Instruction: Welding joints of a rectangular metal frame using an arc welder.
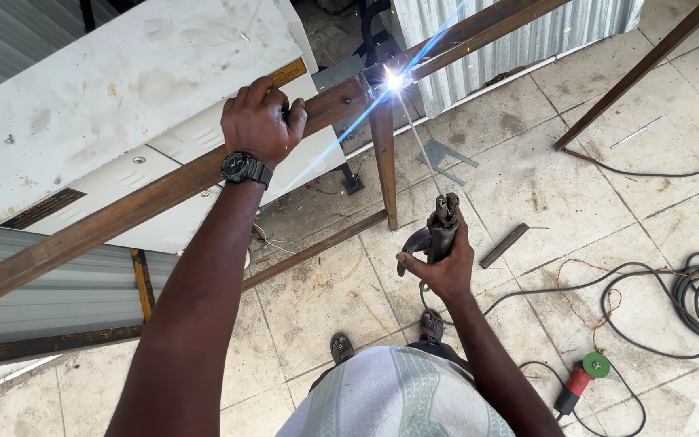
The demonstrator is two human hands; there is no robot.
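Tiled floor (325,299) | white cabinet (123,89), orange label (289,73), dark plate (42,208)

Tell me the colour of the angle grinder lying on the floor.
The angle grinder has a red body and a green disc guard, seen in the head view at lower right.

both arms outstretched, left hand (257,121) and right hand (440,263) clenched

Stained tile floor (527,186); corrugated metal wall (519,32)
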